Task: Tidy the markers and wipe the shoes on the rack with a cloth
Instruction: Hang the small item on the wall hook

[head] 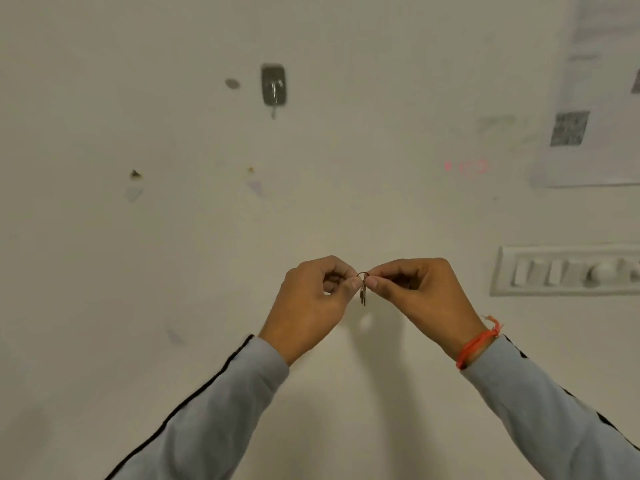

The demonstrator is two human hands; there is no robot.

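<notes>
**Both hands on key ring, below wall hook**

Here, the grip was a double pinch. The left hand [311, 306] and the right hand [422, 299] met fingertip to fingertip on a small key ring [362, 274], each thumb and forefinger closed on one side of the loop, the other fingers curled in. Neither hand was nearer than the other; the ring sat midway between them. The keys [362, 295] hung straight down from the ring, long axis vertical, free of both palms.

Landmark taken: the wall hook [273, 85], a dark plate with a small metal prong. The ring lay well below the hook and to its right, apart from it. Judgement: if the keys were meant for the hook, the move was up and to the left, with the loop turned open toward the prong; the left hand was on the hook's side.

Farther out, a switch panel [568, 270] sat right of the hook and below it, about level with the hands. Printed sheets [595, 98] were fixed far right of the hook, at about its height. A red thread band [478, 344] circled the right wrist.

Task things: no markers, shoes, rack or cloth showed in view, only wall. Judgement: neither part of the task was in hand at this moment.
</notes>
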